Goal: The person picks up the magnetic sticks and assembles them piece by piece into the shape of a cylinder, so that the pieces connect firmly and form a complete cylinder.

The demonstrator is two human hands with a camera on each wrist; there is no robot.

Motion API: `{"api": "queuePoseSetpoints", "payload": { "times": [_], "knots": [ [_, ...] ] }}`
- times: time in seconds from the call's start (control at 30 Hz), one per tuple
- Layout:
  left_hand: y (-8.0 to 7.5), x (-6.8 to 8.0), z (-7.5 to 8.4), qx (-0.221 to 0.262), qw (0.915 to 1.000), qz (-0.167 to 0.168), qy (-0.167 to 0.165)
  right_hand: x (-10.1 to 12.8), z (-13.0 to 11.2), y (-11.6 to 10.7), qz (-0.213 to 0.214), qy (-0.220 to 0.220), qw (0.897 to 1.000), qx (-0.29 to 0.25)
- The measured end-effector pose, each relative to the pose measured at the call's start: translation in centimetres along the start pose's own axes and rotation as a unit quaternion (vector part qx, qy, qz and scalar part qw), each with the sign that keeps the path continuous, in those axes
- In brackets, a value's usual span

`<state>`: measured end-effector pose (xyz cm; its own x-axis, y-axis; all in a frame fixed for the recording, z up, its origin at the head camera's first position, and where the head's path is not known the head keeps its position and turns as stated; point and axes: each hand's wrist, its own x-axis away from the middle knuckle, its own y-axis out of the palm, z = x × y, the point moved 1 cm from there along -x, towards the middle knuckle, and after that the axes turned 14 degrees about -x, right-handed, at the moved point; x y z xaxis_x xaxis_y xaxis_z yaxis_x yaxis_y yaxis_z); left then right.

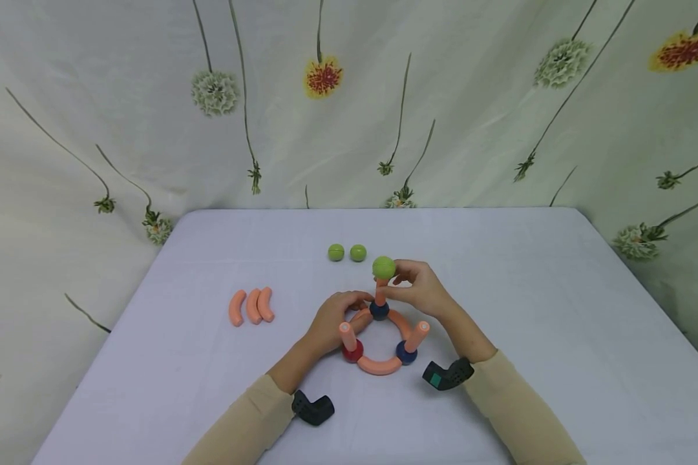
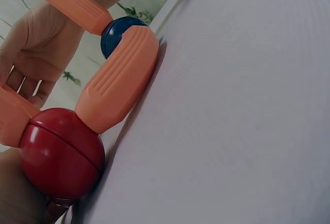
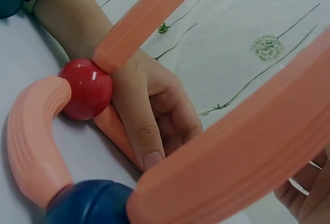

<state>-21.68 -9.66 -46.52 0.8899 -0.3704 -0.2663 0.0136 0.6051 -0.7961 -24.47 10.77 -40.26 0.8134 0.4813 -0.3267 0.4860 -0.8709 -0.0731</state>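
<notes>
Midway between the left and right edges of the desk (image 1: 558, 290), the front curved stick (image 1: 380, 366) links a red ball (image 1: 352, 351) on the left with a right blue ball (image 1: 406, 352), forming the near side of a flat ring, which probably serves as a stable base. The left rod (image 1: 348, 337) and right rod (image 1: 417, 336) rise from these balls, their tops bare.

Beyond, the left hand (image 1: 331, 321) has its fingers clamped on the left curved stick (image 3: 117, 133), seemingly to keep the ring from shifting. Three loose curved sticks (image 1: 254, 306) lie together toward the desk's left edge, out of the hands' way yet probably within easy reach.

At the ring's far side, a far blue ball (image 1: 379, 310) carries the back rod (image 1: 380, 299). The right hand (image 1: 421, 287) pinches that rod with its fingers just under a green ball (image 1: 384, 268) on top, likely to hold it upright. Farther still, two loose green balls (image 1: 358, 252) sit side by side near the desk's far edge.
</notes>
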Motion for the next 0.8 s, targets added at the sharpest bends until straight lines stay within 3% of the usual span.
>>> {"api": "queuePoseSetpoints", "payload": {
  "times": [0.37, 0.8],
  "knots": [
    [-0.08, -0.01, 0.04, 0.001, 0.9997, 0.015, 0.019, 0.07, -0.26, -0.16, -0.029, 0.005, 0.999, 0.021],
    [-0.12, -0.03, 0.1, 0.003, 1.0, -0.001, -0.001, 0.27, 0.48, -0.53, -0.044, 0.019, 0.998, 0.038]
  ]
}}
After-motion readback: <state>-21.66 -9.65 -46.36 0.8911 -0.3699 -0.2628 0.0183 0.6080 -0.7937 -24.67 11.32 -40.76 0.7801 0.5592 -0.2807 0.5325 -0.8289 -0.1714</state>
